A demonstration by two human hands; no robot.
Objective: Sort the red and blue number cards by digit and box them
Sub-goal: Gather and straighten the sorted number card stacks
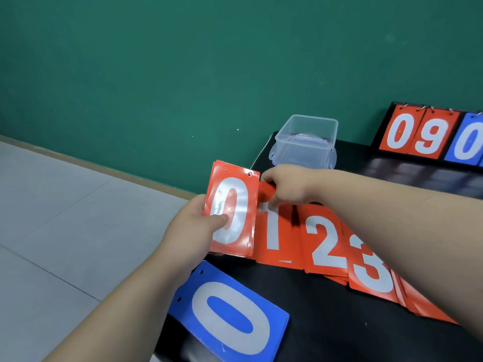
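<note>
While the left hand (198,220) is gripping a stack of red 0 cards (232,212), holding it raised over the left edge of the black worktop (339,322) with the thumb pressing on the white digit, the right hand (285,186) is pinching the top of a red card (266,190) just beside that stack; its digit is hidden. Below it the red 1 pile (274,231), the red 2 pile (324,241) and the red 3 pile (371,270) are lying in an overlapping row, running under the right forearm. A blue 0 pile (230,312) is lying near the front corner, and the clear box (305,142) is standing open and apparently empty at the far side, well apart from a scoreboard (428,134) showing 0, 9, 0. The person is probably gathering the piles in digit order. Doing this well means taking the whole pile rather than one glossy card, keeping digits facing one way, matching the punched holes, and squaring the edges before boxing.
</note>
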